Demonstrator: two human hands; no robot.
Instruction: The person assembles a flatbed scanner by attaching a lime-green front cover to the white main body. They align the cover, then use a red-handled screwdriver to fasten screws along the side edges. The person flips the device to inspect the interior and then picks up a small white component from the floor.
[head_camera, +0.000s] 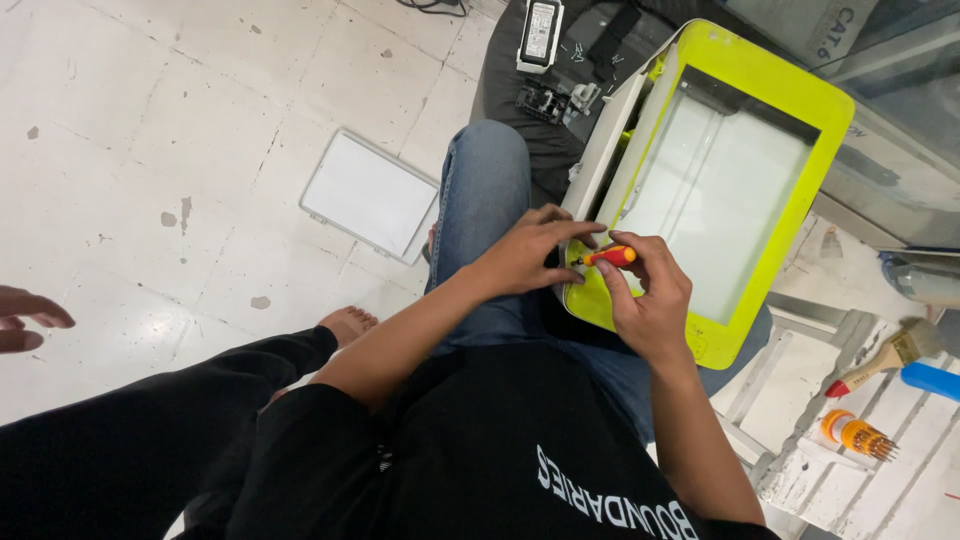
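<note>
Leftmost, the left hand (525, 255) steadies the scanner's (735, 60) near corner on the lap, fingers spread, holding nothing. Beside it, the right hand (650, 295) pinches a small red screwdriver (612, 257), tip at the yellow-green frame. Likely, a slipping tip could scar the plastic or jab the bracing fingers.

Screwdriver (610, 257) tip hidden between left hand (525, 255) fingers and the printer (735, 70) edge; can't tell what it touches. Right hand (650, 300) covers the printer's near yellow corner. Another person's hand (25, 318) cut off by left frame edge. Blue handle (930, 380) and brush (885, 355) cut off at right. Small black parts (545, 100) behind printer too small to identify.
</note>
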